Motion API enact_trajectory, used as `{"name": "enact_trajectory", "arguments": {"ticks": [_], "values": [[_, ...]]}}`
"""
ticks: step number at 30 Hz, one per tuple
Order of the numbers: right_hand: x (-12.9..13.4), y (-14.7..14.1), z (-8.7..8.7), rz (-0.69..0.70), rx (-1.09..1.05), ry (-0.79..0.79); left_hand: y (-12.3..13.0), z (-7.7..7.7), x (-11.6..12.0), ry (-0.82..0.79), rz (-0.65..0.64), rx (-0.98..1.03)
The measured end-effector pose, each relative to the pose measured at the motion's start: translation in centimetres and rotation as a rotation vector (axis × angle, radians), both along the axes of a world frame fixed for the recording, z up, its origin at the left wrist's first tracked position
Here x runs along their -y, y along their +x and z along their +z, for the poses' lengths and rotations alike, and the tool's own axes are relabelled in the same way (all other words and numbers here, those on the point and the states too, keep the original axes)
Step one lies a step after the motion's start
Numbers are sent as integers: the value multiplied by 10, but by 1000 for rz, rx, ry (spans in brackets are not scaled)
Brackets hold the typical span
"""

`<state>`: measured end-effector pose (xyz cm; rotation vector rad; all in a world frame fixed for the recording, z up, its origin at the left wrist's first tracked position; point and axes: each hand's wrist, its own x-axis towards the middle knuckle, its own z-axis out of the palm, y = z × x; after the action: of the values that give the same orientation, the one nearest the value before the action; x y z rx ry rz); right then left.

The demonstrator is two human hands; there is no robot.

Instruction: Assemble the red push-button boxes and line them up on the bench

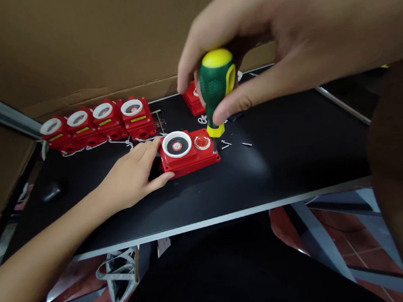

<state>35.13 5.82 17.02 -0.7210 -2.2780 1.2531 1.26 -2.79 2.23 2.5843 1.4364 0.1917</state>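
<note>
A red box (pixel 188 164) with a white-ringed round speaker-like opening and a small red lens lies on the black table. My left hand (pixel 131 176) grips its left end, thumb at the front edge and fingers behind. Above the right end, my right hand (pixel 250 57) holds a green and yellow screwdriver (pixel 215 84) between thumb and fingers. The screwdriver stands nearly upright, its tip at a screw near the box's right edge. Several loose screws (pixel 246 144) lie just right of the box.
Several similar red units (pixel 103 124) with white rings and white cords stand in a row at the back left. Another red piece (pixel 193 102) sits behind the screwdriver. A cardboard wall (pixel 89 43) rises behind the black table (pixel 199 203). A bag (pixel 120 275) is below the front edge.
</note>
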Motion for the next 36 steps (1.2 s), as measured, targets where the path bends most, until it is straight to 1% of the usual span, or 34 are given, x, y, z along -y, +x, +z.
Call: {"name": "enact_trajectory", "arguments": {"ticks": [2,3,4,6,9,12,15,17,19,20,21,22,23,24,25,26,27,29,30,33,36], "values": [[1,-3,-7,17,274,399,0,-1,-1,0,0,6],[2,-3,-13,-8,344,534,0,-2,-1,1,2,8],[3,-1,-21,-53,345,565,0,-2,-1,1,7,9],[6,7,-40,-122,223,506,0,-3,-2,-4,21,16],[13,15,-69,-151,-79,327,2,-3,-2,-8,36,25],[23,12,-91,-176,-227,222,5,-2,-1,-1,39,16],[33,4,-101,-183,-368,185,6,0,0,-9,45,9],[37,3,-101,-197,-516,148,6,0,-1,-14,48,8],[36,9,-98,-255,-584,113,5,1,-1,-14,41,13],[33,14,-96,-303,-537,133,5,1,-1,-15,32,18],[28,20,-94,-351,-419,193,5,1,-2,-14,22,23],[22,26,-93,-389,-232,299,5,1,-2,-13,13,28],[15,33,-92,-408,10,428,4,1,-2,-10,5,31],[7,39,-91,-393,273,539,4,1,-1,-7,1,34],[0,44,-90,-344,508,604,4,1,-1,-3,0,35],[-6,48,-90,-265,685,608,3,1,-1,-1,3,35],[-11,51,-90,-181,794,564,2,1,-2,0,9,37],[-17,54,-91,-53,857,421,1,-1,-2,-11,21,52],[-18,53,-91,-24,863,371,1,-2,-2,-16,26,71],[-16,47,-95,-23,942,328,0,-7,-4,-25,26,160],[-12,40,-99,8,998,282,-1,-10,-5,-25,19,223]]}}
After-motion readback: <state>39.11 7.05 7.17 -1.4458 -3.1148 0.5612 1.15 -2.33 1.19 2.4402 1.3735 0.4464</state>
